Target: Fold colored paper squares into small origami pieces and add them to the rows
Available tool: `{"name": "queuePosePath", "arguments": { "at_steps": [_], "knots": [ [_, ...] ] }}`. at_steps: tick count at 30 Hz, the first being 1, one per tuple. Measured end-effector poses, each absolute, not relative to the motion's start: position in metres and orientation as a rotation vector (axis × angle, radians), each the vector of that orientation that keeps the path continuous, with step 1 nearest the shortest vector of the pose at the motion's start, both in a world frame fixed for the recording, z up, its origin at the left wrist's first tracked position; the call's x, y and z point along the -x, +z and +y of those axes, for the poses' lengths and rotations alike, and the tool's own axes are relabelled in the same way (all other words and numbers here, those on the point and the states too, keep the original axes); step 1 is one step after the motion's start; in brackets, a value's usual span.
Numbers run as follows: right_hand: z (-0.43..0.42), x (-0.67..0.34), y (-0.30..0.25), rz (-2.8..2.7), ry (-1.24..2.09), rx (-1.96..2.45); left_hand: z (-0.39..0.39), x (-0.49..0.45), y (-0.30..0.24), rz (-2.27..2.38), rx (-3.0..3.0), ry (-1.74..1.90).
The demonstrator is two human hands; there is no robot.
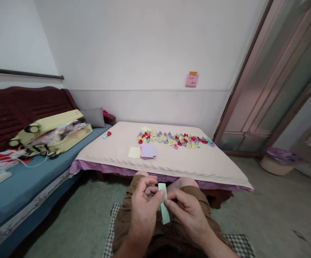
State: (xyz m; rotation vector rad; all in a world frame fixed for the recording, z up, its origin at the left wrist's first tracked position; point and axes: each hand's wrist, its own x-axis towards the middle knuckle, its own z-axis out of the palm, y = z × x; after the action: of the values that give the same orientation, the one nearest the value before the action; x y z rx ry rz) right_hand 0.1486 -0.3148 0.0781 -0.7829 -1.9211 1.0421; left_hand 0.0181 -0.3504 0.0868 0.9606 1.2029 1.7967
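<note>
A narrow folded strip of light green paper (pixel 164 212) is held upright above my lap. My left hand (pixel 145 204) pinches it between thumb and fingers near its upper half. From the other side, my right hand (pixel 186 208) has its thumb and forefinger pressed together at the strip's right edge. On the table ahead lies a stack of coloured paper squares (pixel 148 151), lilac on top, with pale yellow paper (pixel 134 152) beside it. Behind them spreads a long cluster of small folded paper pieces (pixel 171 139) in several colours.
The cloth-covered table (pixel 112 150) stands just past my knees. To the left, an open yellow suitcase (pixel 56 123) rests on a wooden sofa with a blue cushion (pixel 37 179). A bin (pixel 276 163) with a purple bag sits at right. A pink note (pixel 192 80) is on the wall.
</note>
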Motion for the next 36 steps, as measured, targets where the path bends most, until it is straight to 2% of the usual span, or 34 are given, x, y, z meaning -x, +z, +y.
{"name": "queuePosePath", "arguments": {
  "at_steps": [3, 11, 16, 27, 31, 36],
  "knots": [
    [-0.312, -0.152, 0.081, -1.844, 1.216, 0.760, -0.352, -0.019, 0.091, 1.096, -0.849, 1.693],
    [-0.308, -0.155, 0.078, -1.379, 1.810, 0.665, -0.355, -0.008, 0.094, 1.045, -0.936, 1.745],
    [-0.309, -0.155, 0.076, -1.136, 2.076, 0.539, -0.356, -0.004, 0.093, 1.070, -1.232, 1.772],
    [-0.308, -0.153, 0.075, -0.919, 2.259, 0.447, -0.363, -0.006, 0.091, 1.284, -1.846, 1.857],
    [-0.306, -0.154, 0.073, -0.936, 2.238, 0.412, -0.360, -0.006, 0.094, 1.296, -1.553, 1.799],
    [-0.305, -0.156, 0.071, -0.969, 2.216, 0.417, -0.360, -0.011, 0.102, 1.064, -1.109, 1.610]
  ]
}}
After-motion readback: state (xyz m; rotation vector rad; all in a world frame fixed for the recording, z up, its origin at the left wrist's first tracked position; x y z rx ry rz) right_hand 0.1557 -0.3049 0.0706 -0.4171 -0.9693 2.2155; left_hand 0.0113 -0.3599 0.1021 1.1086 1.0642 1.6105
